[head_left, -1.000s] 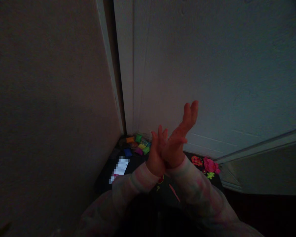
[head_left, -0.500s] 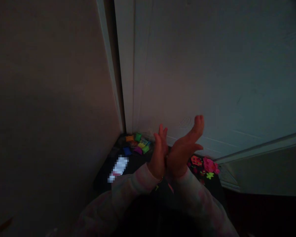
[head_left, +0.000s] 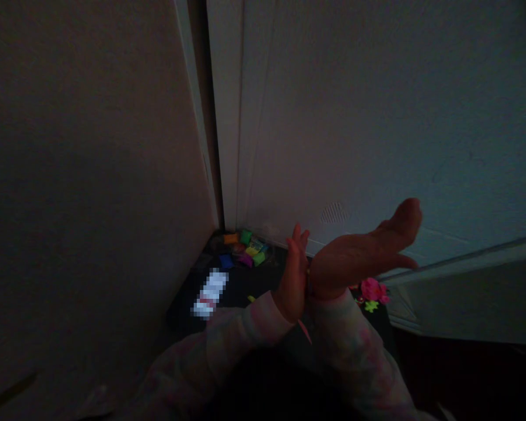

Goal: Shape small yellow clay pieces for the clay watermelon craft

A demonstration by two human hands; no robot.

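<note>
My left hand (head_left: 292, 280) is raised over the dark tabletop, fingers stretched up and away from me. Its palm side presses against the heel of my right hand (head_left: 353, 264) near the wrist. The right hand's fingers extend to the right, with the thumb apart. A tiny pale spot shows where the two hands meet; what it is, or whether anything lies between the palms, I cannot make out. Below the hands a thin pink strip (head_left: 305, 331) shows. A small yellow-green piece (head_left: 251, 299) lies left of the left wrist.
Several coloured packets, among them an orange packet (head_left: 231, 238) and a blue packet (head_left: 226, 261), lie at the table's back left. A blurred-out white item (head_left: 210, 293) is nearer. Pink flower-like pieces (head_left: 372, 289) and a yellow-green piece (head_left: 371, 306) lie right. A pale panel (head_left: 333, 117) stands behind.
My right hand has slid forward and to the right across the left palm, its fingers now reaching farther right. The left hand has shifted slightly right.
</note>
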